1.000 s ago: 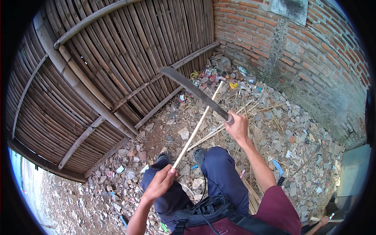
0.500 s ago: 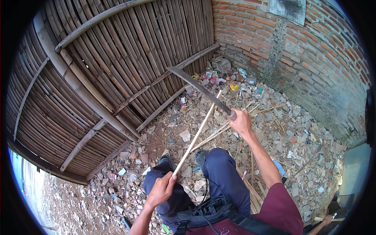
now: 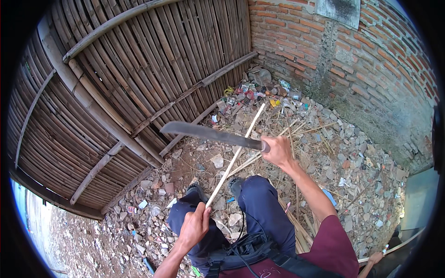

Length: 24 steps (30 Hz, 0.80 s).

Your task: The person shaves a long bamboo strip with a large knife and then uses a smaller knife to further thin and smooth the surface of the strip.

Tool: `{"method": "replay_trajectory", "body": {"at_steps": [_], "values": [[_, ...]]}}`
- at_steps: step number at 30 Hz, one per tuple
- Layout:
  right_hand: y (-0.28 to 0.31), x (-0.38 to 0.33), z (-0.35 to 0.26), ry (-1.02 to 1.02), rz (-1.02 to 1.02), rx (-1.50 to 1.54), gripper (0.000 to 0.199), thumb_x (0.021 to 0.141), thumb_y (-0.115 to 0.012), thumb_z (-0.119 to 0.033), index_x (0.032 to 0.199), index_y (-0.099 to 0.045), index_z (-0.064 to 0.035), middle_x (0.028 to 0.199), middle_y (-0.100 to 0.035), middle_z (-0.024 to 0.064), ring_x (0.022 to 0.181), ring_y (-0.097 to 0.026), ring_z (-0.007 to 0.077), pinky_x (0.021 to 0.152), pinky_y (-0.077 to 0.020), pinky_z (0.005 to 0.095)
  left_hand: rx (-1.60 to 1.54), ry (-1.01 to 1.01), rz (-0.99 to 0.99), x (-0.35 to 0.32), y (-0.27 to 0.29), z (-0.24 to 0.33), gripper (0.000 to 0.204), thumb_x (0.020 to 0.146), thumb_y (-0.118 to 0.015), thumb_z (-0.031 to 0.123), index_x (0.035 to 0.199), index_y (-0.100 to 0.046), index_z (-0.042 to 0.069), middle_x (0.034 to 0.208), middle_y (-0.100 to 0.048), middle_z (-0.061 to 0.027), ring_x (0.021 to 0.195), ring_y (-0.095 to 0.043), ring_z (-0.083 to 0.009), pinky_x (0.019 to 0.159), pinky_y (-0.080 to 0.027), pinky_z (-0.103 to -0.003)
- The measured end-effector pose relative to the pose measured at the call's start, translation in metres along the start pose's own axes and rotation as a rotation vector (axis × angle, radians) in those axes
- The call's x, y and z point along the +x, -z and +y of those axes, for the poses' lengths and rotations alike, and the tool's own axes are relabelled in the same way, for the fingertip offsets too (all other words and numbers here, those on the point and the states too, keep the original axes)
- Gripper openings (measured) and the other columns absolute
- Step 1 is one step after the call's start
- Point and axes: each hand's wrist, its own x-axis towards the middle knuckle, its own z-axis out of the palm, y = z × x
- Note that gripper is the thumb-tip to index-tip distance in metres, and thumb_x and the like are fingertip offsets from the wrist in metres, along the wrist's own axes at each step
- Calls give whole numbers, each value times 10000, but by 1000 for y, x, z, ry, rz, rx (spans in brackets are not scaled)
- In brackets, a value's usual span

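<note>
My right hand (image 3: 277,151) is closed around the handle of a machete (image 3: 208,134), its long dark blade pointing left with the tip near the bamboo wall. In my left hand (image 3: 194,226) I grip the near end of a thin pale bamboo strip (image 3: 227,172), which slants up and away to the right. The blade crosses over the strip's upper part; whether they touch I cannot tell. Below them are my knees in dark blue trousers (image 3: 262,204).
A bamboo slat wall (image 3: 139,83) stands at left, a brick wall (image 3: 347,69) at far right. Stones and litter (image 3: 273,97) cover the ground. More bamboo strips (image 3: 303,234) lie beside my right leg. At lower right, another person's hand (image 3: 374,257) holds a pale strip (image 3: 403,243).
The machete has come down toward me and swung, so its blade lies flatter across the strip. My right hand moved slightly left and nearer. The other person's strip now tilts up.
</note>
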Motion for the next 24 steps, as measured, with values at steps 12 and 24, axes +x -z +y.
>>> {"method": "replay_trajectory", "body": {"at_steps": [12, 24], "values": [[-9, -2, 7, 28, 124, 86, 168, 776, -746, -124, 933, -802, -110, 609, -703, 76, 462, -625, 181, 489, -518, 344, -51, 4, -45, 0, 10, 14, 231, 1097, -561, 146, 925, -505, 2, 636, -508, -273, 652, -563, -525, 543, -389, -519], [-8, -11, 1, 31, 35, 64, 230, 753, -731, -92, 969, -800, -60, 581, -681, 91, 487, -661, 184, 492, -517, 344, -11, 59, -53, -8, 8, 12, 196, 1095, -557, 138, 951, -509, 14, 681, -541, -301, 712, -593, -538, 559, -401, -551]]}}
